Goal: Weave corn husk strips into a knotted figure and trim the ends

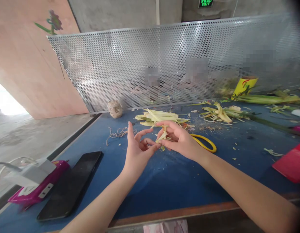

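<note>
Both my hands meet over the middle of the blue table [169,181]. My right hand [180,139] pinches a small folded strip of pale green leaf [162,136] between thumb and fingers. My left hand [137,147] faces it with fingers spread, its thumb and fingertips touching the strip's lower end. Just behind the hands lies a heap of pale leaf strips [159,117]. Yellow-handled scissors [205,143] lie on the table right behind my right hand.
A black phone [71,184] and a pink power strip with a white charger [35,184] lie at the left. A ball of twine [114,109] and loose fibres [117,132] sit near a perforated metal screen [164,61]. More leaves [220,113], a yellow cup [244,85] and a red object [290,165] are at the right.
</note>
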Available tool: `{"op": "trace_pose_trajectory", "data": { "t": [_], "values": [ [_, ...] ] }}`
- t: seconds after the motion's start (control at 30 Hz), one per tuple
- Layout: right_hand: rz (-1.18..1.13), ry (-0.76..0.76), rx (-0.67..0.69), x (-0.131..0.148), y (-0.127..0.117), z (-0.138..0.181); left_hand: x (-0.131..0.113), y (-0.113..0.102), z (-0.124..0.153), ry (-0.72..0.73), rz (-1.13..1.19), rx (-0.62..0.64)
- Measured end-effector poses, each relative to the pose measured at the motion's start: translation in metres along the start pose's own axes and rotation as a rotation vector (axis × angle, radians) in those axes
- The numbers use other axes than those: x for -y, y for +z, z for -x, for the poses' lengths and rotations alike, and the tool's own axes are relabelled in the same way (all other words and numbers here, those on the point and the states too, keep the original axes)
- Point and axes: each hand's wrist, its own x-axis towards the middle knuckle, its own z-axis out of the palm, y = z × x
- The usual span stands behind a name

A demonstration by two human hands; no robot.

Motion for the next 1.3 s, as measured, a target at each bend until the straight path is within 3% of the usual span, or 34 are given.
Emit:
{"op": "trace_pose_trajectory", "data": {
  "t": [0.33, 0.6, 0.87, 1.07, 1.3],
  "values": [
    [0.014, 0.036, -0.001, -0.007, 0.004, -0.002, 0.002, 0.005, 0.002, -0.037, -0.12, -0.054],
    [0.012, 0.089, -0.125, -0.008, 0.006, -0.003, 0.006, 0.008, 0.002, -0.114, -0.05, -0.041],
    [-0.01, 0.109, 0.17, -0.011, -0.011, -0.003, 0.0, 0.002, 0.0, -0.125, -0.024, -0.056],
    [0.14, 0.047, 0.018, -0.009, -0.022, -0.006, -0.005, 0.003, 0.001, -0.195, -0.038, -0.025],
    [0.075, 0.078, -0.125, -0.008, -0.025, -0.01, -0.007, 0.001, 0.004, -0.232, 0.011, 0.079]
  ]
}}
